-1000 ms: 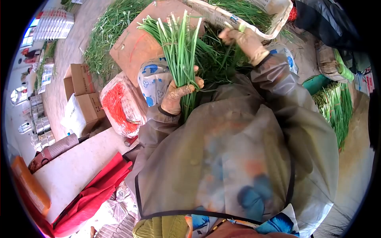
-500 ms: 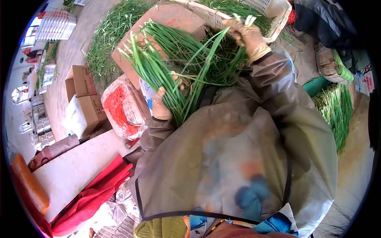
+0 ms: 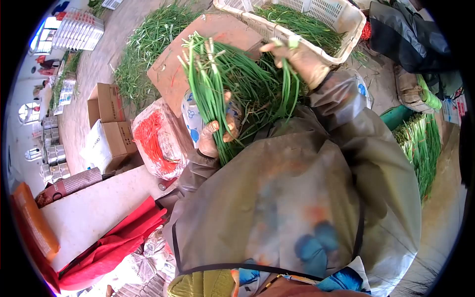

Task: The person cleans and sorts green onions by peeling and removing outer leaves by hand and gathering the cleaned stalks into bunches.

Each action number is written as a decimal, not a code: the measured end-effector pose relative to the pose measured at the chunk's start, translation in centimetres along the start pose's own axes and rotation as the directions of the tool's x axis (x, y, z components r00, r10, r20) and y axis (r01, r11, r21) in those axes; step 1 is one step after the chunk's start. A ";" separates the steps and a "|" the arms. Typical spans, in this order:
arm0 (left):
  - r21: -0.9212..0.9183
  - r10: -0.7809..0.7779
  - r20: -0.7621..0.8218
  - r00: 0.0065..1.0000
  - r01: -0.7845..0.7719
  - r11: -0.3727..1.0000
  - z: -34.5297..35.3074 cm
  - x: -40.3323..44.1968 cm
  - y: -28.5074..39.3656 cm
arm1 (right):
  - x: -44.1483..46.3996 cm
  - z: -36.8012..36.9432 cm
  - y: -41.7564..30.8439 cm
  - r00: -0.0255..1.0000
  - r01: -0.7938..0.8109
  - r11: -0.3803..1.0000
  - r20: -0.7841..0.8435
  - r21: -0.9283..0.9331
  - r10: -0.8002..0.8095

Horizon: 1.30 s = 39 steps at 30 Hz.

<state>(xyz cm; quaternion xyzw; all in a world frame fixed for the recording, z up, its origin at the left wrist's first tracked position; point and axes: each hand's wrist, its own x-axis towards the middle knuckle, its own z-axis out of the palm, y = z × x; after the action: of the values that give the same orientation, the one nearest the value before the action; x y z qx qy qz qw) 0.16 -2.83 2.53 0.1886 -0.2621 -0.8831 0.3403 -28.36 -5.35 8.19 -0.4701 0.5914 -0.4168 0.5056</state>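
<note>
My left hand (image 3: 217, 134) is wrapped round the lower part of a thick bunch of chives (image 3: 207, 74), pale cut ends pointing up and away from me. Held in my right hand (image 3: 302, 62) are a few loose chives (image 3: 289, 84); their white ends stick up above the fingers and the green blades hang below. Motion blurs those fingers somewhat. Between the two hands, a heap of loose chives (image 3: 257, 79) lies over my lap, against a reddish-brown board (image 3: 170, 64). Both hands seem to wear thin, soiled gloves.
Beyond my right hand stands a white plastic crate (image 3: 341, 54) with chives in it. More greens (image 3: 148, 49) lie on the floor. Red ties (image 3: 152, 138) rest on a wrapped block at left, near an open cardboard box (image 3: 106, 104). Bundled chives (image 3: 423, 148) stand at right.
My left hand has shifted slightly right, and its bunch now stands more upright. The long blades that stretched between the hands now hang below my right hand, which has come slightly down.
</note>
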 end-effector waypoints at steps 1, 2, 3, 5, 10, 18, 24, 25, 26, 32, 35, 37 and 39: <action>-0.007 -0.056 0.036 0.998 0.056 0.998 0.3 0.1 -0.2 | 1.9 1.7 2.5 0.993 0.112 0.993 -0.028 0.038 -0.111; -0.012 -0.115 0.071 0.991 0.116 0.993 0.7 0.1 -0.3 | 1.5 2.8 1.7 0.996 0.051 0.998 0.076 0.047 -0.054; 0.042 -0.120 0.060 0.991 0.118 0.992 1.5 0.0 -0.3 | 1.0 3.7 0.9 0.984 -0.010 0.999 0.180 0.050 0.001; 0.082 -0.155 0.046 0.987 0.151 0.985 2.4 0.0 -0.6 | 1.8 5.3 2.1 0.939 0.125 0.991 0.317 0.044 -0.133; 0.253 -0.002 -0.183 0.983 0.049 0.966 2.4 0.0 -0.5 | 1.0 3.6 1.9 0.953 -0.061 0.968 0.303 0.245 -0.017; 0.079 -0.006 -0.151 0.988 0.018 0.997 -0.7 -0.3 -1.0 | 1.1 -0.8 2.9 0.989 0.144 0.974 -0.014 -0.176 -0.149; 0.214 -0.153 -0.039 0.987 0.158 0.964 1.3 -0.1 -1.4 | 1.3 5.0 3.0 0.998 -0.011 0.973 0.069 0.229 -0.005; 0.172 -0.262 -0.045 0.964 0.266 0.949 1.8 -0.5 -1.1 | 1.0 5.4 2.5 0.994 -0.018 0.954 0.108 0.300 -0.015; 0.199 -0.321 -0.048 0.946 0.324 0.925 2.5 -0.5 -0.8 | 0.5 5.5 1.7 0.992 0.036 0.971 0.108 0.235 -0.062; 0.313 -0.207 -0.082 0.975 0.222 0.923 0.1 1.1 -1.2 | 1.1 8.2 6.1 0.974 0.219 0.912 0.030 -0.346 -0.223; 0.396 -0.178 -0.201 0.963 0.246 0.885 1.2 2.9 -1.3 | 0.2 7.6 4.4 0.993 -0.094 0.996 0.074 0.005 0.093; 0.388 -0.173 -0.219 0.960 0.248 0.888 -0.6 3.6 -1.7 | 0.8 6.5 5.4 0.993 -0.070 0.990 0.087 -0.122 0.081; 0.358 -0.162 -0.258 0.952 0.250 0.899 -2.1 4.0 -2.5 | 0.0 6.2 5.6 0.986 -0.106 0.988 0.121 -0.111 0.119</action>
<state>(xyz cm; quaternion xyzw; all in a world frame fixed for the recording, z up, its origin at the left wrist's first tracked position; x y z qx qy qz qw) -2.85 -4.74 -1.24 0.3762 -0.3699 -0.8185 0.2274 -23.02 -4.27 1.88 -0.4873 0.6045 -0.3254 0.5397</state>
